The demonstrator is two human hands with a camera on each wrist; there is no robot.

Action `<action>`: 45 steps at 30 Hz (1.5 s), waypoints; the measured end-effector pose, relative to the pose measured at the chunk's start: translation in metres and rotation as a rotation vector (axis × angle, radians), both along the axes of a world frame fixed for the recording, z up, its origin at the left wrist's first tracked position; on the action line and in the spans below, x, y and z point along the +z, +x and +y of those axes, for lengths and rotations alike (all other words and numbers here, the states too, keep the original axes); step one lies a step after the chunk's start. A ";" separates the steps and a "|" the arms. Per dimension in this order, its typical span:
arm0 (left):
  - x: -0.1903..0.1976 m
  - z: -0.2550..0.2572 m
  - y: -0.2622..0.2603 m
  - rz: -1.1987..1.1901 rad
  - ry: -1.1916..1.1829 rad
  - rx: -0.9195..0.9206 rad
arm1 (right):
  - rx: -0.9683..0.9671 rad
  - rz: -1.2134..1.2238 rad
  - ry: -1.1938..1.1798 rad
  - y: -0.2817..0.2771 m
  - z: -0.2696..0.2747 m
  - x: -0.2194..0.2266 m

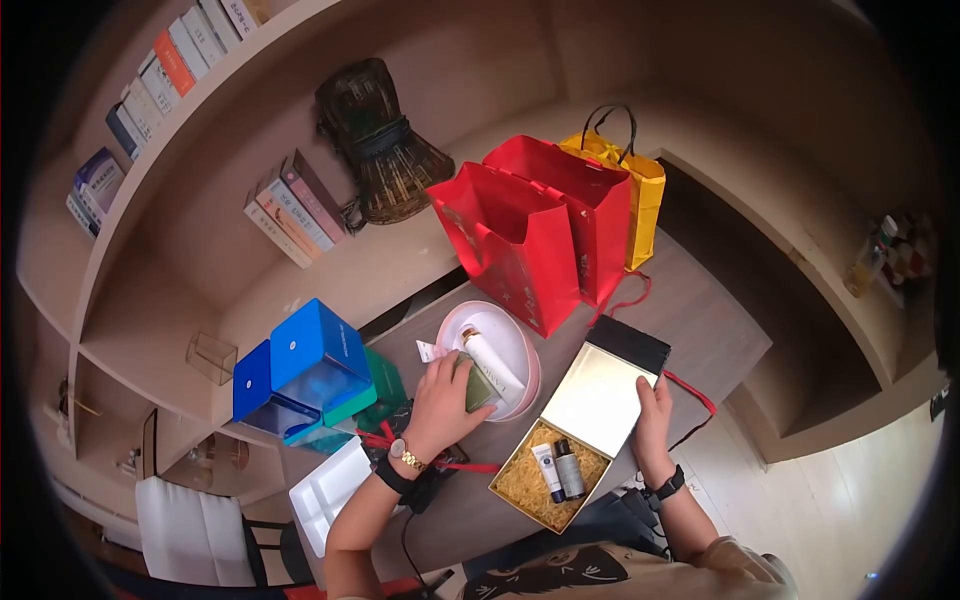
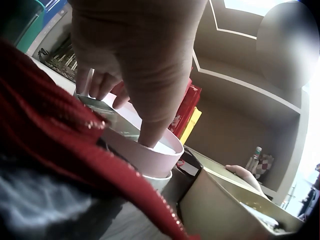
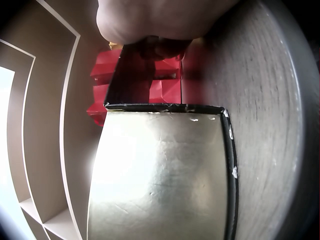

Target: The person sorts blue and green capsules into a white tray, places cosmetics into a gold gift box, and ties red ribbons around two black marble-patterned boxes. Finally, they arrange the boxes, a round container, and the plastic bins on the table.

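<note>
My left hand (image 1: 437,405) reaches into a round pink box (image 1: 533,372), its thumb and fingers around a green packet (image 1: 480,386). A white tube (image 1: 490,358) lies beside the packet in the box. In the left wrist view the left hand (image 2: 137,65) dips inside the pink rim (image 2: 145,159). My right hand (image 1: 652,420) holds the edge of the raised gold-lined lid (image 1: 592,400). The open box below holds shredded filler, a small white tube (image 1: 548,472) and a dark bottle (image 1: 569,474). The right wrist view shows the lid's gold inside (image 3: 160,175) under the right hand (image 3: 160,20).
Red paper bags (image 1: 530,250) and a yellow bag (image 1: 648,205) stand behind the round box. Blue boxes (image 1: 318,350) are at the left, near a white tray (image 1: 330,490). Red ribbon (image 1: 690,390) trails right of the lid. Shelves with books (image 1: 295,210) surround the table.
</note>
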State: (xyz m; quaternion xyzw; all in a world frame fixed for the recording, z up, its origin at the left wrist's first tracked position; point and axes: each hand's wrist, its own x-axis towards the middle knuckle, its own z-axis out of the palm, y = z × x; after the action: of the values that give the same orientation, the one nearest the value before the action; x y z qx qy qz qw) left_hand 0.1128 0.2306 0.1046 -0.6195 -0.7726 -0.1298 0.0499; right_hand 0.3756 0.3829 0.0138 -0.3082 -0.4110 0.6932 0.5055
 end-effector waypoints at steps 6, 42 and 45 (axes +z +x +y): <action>0.032 0.005 0.002 0.232 0.306 0.181 | -0.006 -0.002 0.007 -0.001 0.001 -0.004; -0.003 -0.035 0.088 -0.308 0.118 -0.438 | 0.003 -0.026 0.014 -0.001 0.001 -0.006; -0.009 -0.045 0.094 -0.294 0.089 -0.543 | 0.007 -0.039 -0.001 -0.001 -0.001 0.000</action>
State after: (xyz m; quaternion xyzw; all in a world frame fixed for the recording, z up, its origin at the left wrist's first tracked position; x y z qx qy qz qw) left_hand 0.2065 0.1853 0.0954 -0.7748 -0.5715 -0.2603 -0.0720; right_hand 0.3750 0.3817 0.0136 -0.3203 -0.4215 0.6892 0.4947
